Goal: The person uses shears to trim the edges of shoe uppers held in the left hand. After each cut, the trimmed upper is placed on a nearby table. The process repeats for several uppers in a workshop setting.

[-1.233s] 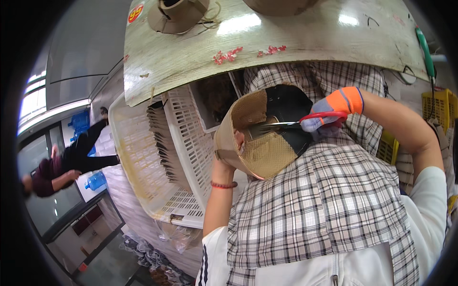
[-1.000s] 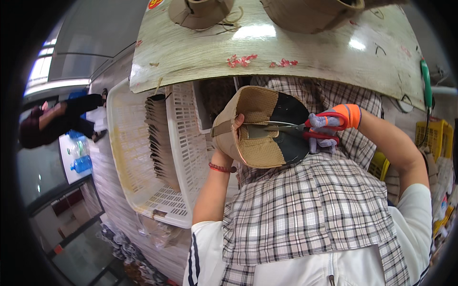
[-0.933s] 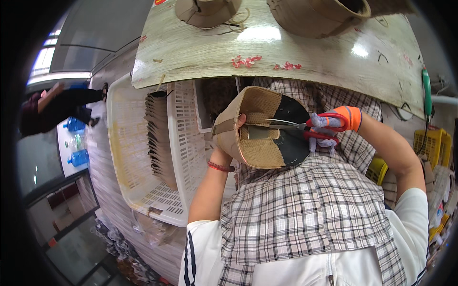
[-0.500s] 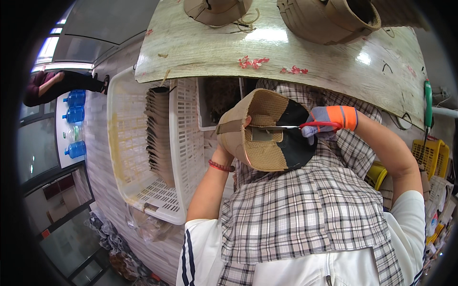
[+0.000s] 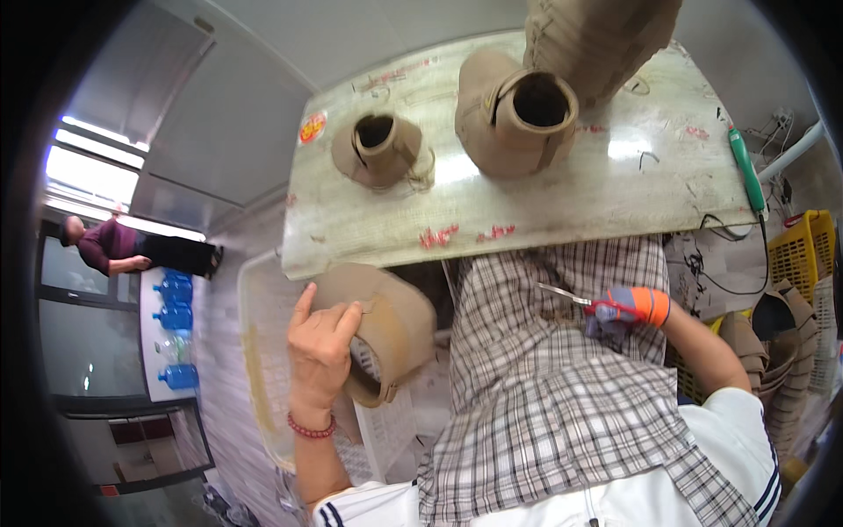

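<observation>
My left hand (image 5: 320, 347), bare with a red bead bracelet at the wrist, grips a tan shoe upper (image 5: 399, 316) by its near-left side. One finger sticks out while the others bend against the material. The upper is tilted, and the white basket (image 5: 391, 430) below shows through its opening. Over my lap, my right hand (image 5: 615, 312) wears a grey and orange glove. It is closed around red-handled scissors (image 5: 566, 294), whose blades point left and look slightly parted. Beneath them lies my checked apron (image 5: 544, 404).
On the table (image 5: 615, 202) stand a small tan upper (image 5: 378, 154), a larger one (image 5: 518, 114) and a tall nested stack (image 5: 601, 44). A green corded tool (image 5: 746, 167) hangs at its right edge. More uppers (image 5: 773, 342) and a yellow basket (image 5: 812, 250) are right. Another person (image 5: 132, 246) stands far left.
My left hand has carried the upper from my lap leftward over the basket. The scissors have come out of the upper, staying in my right hand. More of the table shows.
</observation>
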`<action>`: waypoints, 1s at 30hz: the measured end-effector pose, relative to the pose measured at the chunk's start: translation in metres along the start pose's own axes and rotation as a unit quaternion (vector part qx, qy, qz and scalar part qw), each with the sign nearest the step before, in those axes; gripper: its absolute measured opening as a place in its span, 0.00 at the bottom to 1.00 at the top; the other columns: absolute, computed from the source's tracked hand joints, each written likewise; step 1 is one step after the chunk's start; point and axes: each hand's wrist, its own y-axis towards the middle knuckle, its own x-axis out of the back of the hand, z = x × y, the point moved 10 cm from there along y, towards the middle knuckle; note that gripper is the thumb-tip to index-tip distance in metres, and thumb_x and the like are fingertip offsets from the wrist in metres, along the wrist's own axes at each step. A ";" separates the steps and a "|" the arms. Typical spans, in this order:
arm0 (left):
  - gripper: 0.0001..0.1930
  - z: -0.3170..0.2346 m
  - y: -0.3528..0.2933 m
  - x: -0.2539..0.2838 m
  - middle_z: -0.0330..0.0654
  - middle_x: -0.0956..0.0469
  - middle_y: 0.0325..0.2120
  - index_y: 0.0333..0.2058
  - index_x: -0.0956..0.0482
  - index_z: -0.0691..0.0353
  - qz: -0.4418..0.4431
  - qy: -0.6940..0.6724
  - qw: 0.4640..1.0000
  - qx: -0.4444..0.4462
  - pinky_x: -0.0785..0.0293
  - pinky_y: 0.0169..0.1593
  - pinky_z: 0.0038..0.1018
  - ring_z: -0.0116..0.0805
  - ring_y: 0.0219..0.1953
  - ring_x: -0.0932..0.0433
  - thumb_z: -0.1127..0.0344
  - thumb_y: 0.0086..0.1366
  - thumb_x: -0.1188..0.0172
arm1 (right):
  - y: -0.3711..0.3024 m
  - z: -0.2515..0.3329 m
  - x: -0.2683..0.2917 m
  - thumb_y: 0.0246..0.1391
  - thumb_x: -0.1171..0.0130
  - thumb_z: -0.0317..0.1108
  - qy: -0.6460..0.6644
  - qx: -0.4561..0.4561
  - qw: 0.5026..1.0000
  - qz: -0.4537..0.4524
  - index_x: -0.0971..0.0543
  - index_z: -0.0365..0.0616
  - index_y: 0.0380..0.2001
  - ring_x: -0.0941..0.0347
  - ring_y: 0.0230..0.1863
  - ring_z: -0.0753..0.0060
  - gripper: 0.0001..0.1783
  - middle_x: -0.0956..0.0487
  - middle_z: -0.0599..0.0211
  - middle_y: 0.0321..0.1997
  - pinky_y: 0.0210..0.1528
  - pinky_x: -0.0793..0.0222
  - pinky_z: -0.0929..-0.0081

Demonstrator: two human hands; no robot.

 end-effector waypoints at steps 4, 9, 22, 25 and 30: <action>0.13 -0.035 0.094 0.112 0.50 0.17 0.36 0.38 0.16 0.66 -0.228 0.084 0.957 -0.159 0.28 0.61 0.44 0.44 0.34 0.17 0.77 0.55 0.45 | 0.000 -0.037 0.006 0.64 0.57 0.68 0.134 0.004 0.988 -0.075 0.18 0.40 0.37 0.32 0.20 0.75 0.38 0.27 0.71 0.17 0.28 0.31 0.73; 0.15 -0.089 0.222 0.115 0.42 0.15 0.33 0.37 0.16 0.58 -0.287 0.045 0.918 -0.270 0.29 0.62 0.42 0.40 0.36 0.16 0.79 0.56 0.47 | 0.000 -0.032 0.014 0.62 0.53 0.69 0.133 0.001 0.982 -0.136 0.17 0.36 0.40 0.35 0.17 0.77 0.40 0.27 0.70 0.16 0.22 0.36 0.75; 0.17 -0.084 0.371 -0.040 0.46 0.22 0.51 0.57 0.25 0.55 -0.005 -0.461 0.872 -0.164 0.31 0.60 0.33 0.39 0.54 0.24 0.67 0.72 0.51 | -0.005 -0.027 0.016 0.63 0.49 0.64 0.234 -0.018 0.961 -0.147 0.17 0.33 0.40 0.34 0.19 0.81 0.37 0.28 0.74 0.17 0.23 0.37 0.78; 0.23 0.020 0.343 -0.029 0.48 0.29 0.60 0.65 0.34 0.58 -0.138 -0.590 0.796 -0.016 0.36 0.67 0.35 0.38 0.63 0.32 0.64 0.73 0.49 | -0.008 -0.020 0.021 0.62 0.48 0.64 0.215 0.007 0.963 -0.160 0.18 0.31 0.41 0.34 0.18 0.81 0.38 0.27 0.73 0.17 0.23 0.36 0.78; 0.29 0.214 0.247 -0.166 0.56 0.22 0.53 0.58 0.26 0.58 -0.018 -0.164 0.931 0.325 0.30 0.60 0.43 0.54 0.58 0.26 0.62 0.55 0.37 | 0.001 -0.016 0.017 0.63 0.51 0.66 0.184 0.010 0.971 -0.149 0.18 0.33 0.41 0.33 0.18 0.78 0.39 0.25 0.70 0.18 0.24 0.35 0.77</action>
